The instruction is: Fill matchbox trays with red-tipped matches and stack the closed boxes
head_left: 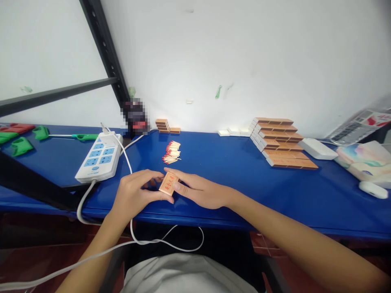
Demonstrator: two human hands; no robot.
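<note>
Matchbox [168, 183] held near the front edge of blue table [214, 179]. Right hand [201, 189] pinches it, thumb on the printed face; left hand [134, 191] curled at its nine o'clock side, grip seemingly light, partly hidden. Loose matches [171, 152] at twelve; stacked boxes [279, 140] toward two o'clock.

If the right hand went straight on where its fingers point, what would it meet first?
Probably the fingers of the left hand, close beside the small orange cardboard matchbox with red characters that the right hand holds; exact depth is unclear.
</note>
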